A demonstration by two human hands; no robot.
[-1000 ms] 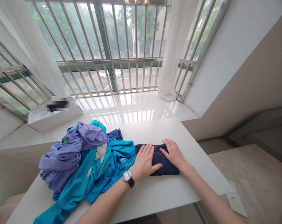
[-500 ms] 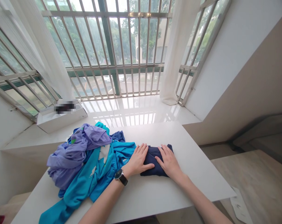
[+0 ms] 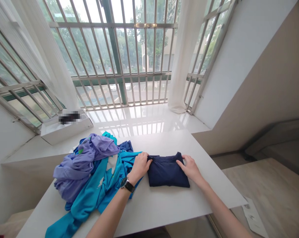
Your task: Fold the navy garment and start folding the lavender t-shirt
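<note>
A navy garment (image 3: 168,172), folded into a flat rectangular bundle, lies on the white table in front of me. At its upper left corner, my left hand (image 3: 141,165) pinches the edge between thumb and fingers; a black watch is on that wrist. My right hand (image 3: 191,168) grips the right edge near the upper corner, thumb on top and fingers curled behind. Close by my left hand is a loose heap of clothes: a teal garment (image 3: 90,195), a lavender garment (image 3: 75,170) and a dark blue piece (image 3: 126,145) behind them.
The white table (image 3: 149,211) abuts a glossy window sill (image 3: 139,124). On the sill's left stands an open white box (image 3: 67,129) with a blurred-out dark item. Metal bars (image 3: 129,79) and white curtains (image 3: 181,76) line the window. A wooden surface (image 3: 270,191) is at right.
Both hands had lain flat on the navy garment; now they have moved outward to its sides and closed on the edges. The view has tilted slightly upward.
</note>
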